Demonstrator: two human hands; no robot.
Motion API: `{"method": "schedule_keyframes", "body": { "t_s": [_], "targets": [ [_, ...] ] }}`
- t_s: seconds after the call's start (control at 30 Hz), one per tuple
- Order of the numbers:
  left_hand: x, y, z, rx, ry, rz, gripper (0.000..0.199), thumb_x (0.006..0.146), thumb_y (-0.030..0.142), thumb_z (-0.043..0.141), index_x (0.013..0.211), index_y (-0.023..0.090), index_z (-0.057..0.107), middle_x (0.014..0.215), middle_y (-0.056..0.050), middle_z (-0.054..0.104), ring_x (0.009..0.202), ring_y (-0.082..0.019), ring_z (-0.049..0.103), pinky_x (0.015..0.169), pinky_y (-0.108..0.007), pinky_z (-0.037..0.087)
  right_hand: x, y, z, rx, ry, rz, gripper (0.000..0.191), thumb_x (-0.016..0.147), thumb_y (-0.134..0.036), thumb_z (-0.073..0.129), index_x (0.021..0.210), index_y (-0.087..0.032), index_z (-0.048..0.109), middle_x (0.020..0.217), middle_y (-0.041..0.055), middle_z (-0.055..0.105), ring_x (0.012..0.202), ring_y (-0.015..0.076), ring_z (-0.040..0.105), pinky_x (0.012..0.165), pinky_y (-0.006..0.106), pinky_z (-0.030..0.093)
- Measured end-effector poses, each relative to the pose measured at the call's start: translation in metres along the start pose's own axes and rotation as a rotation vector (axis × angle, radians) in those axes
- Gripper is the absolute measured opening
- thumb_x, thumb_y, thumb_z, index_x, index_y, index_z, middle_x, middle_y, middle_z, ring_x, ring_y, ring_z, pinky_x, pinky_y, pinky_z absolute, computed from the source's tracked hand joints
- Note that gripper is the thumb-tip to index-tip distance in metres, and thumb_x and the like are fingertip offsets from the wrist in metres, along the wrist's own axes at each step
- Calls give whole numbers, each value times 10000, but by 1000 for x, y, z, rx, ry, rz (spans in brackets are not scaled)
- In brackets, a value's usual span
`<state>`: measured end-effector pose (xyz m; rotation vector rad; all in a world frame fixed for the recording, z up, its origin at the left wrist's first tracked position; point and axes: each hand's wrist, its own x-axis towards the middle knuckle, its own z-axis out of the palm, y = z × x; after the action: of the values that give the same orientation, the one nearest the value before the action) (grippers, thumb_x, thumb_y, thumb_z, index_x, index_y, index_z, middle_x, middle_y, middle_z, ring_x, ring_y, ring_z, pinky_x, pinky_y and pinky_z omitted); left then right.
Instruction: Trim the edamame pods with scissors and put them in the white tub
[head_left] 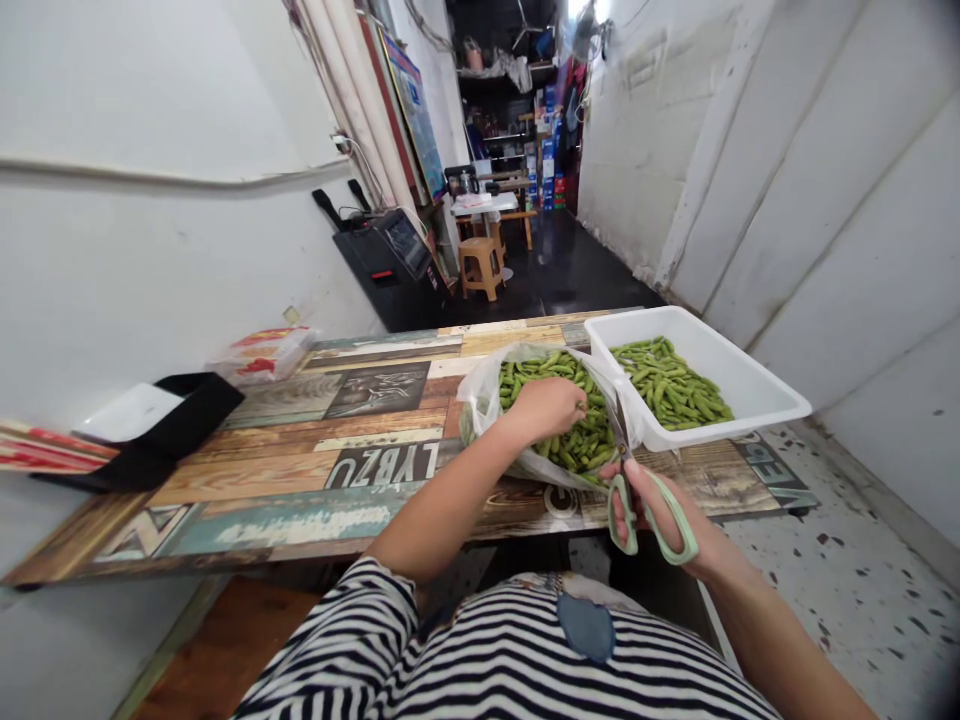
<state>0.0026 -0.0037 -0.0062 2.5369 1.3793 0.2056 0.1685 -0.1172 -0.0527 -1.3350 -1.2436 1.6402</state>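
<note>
A clear plastic bag [487, 385] full of green pods [592, 435] lies open on the patterned table. Over the pods is my left hand [551, 408], its fingers closed in a pinch; what they hold is too small to make out. My right hand [652, 495] grips scissors [679, 525] with pale green handles, the blades pointing up and away beside the bag's right edge. Just right of the bag stands a white plastic tray [750, 395] with more green pods [671, 385] heaped in its left part.
The wood-print table [300, 470] carries a plastic packet [262, 355] and a black holder [169, 430] at the left. Beyond its far edge are a black machine [394, 260], a tan stool [481, 265] and a small white table [484, 205]. Walls flank both sides.
</note>
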Motion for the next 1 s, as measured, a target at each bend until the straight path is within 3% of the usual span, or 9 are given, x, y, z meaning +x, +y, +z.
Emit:
{"method": "schedule_keyframes", "body": {
  "t_s": [0.07, 0.2, 0.43, 0.67, 0.83, 0.9, 1.0],
  "targets": [
    [-4, -7, -2, -97, 80, -38, 238, 785, 298, 538, 909, 208, 720, 950, -71, 694, 892, -215, 610, 767, -286, 425, -1, -2, 1, -88, -8, 6, 528, 801, -661, 399, 922, -169, 552, 540, -18, 549, 464, 155, 543, 473, 272, 399],
    [-14, -12, -4, -239, 111, -92, 208, 747, 302, 566, 849, 202, 716, 826, -19, 692, 750, -155, 592, 697, -240, 406, 1, -5, 6, -234, -36, -32, 516, 817, -653, 374, 712, -176, 541, 512, 0, 562, 478, 148, 552, 519, 269, 422],
    [-23, -4, -4, -291, 171, -109, 191, 700, 326, 632, 802, 172, 678, 680, 2, 619, 609, -120, 492, 577, -227, 323, 8, -6, 10, -241, -34, -66, 485, 823, -627, 401, 641, -186, 487, 473, -7, 536, 436, 128, 527, 466, 242, 421],
    [-22, -7, 3, -471, 186, -135, 174, 687, 318, 635, 735, 151, 619, 574, 31, 511, 536, -88, 407, 526, -215, 280, 14, 3, 9, -171, 62, 0, 438, 756, -628, 513, 724, -191, 505, 456, -55, 450, 317, 106, 441, 304, 222, 345],
    [-20, -2, 7, -1016, 89, -264, 118, 743, 239, 557, 808, 147, 524, 617, 26, 564, 431, -36, 336, 428, -182, 234, 5, -7, 10, -106, -29, -35, 502, 809, -640, 420, 894, -162, 546, 547, -17, 532, 426, 126, 518, 423, 244, 413],
    [-21, 1, 8, -1222, 53, -256, 137, 744, 198, 557, 848, 152, 480, 674, 4, 611, 413, -22, 335, 401, -166, 218, 1, -9, 10, -109, -59, -48, 543, 827, -645, 377, 984, -151, 539, 580, 2, 569, 480, 144, 552, 482, 259, 436],
    [-23, 4, 11, -1352, 73, -191, 229, 726, 201, 615, 856, 163, 430, 720, -18, 649, 405, -14, 349, 383, -150, 214, -1, -6, 8, -118, -79, -75, 549, 851, -627, 350, 1045, -147, 532, 589, 9, 587, 523, 156, 571, 533, 268, 446]
  ]
}}
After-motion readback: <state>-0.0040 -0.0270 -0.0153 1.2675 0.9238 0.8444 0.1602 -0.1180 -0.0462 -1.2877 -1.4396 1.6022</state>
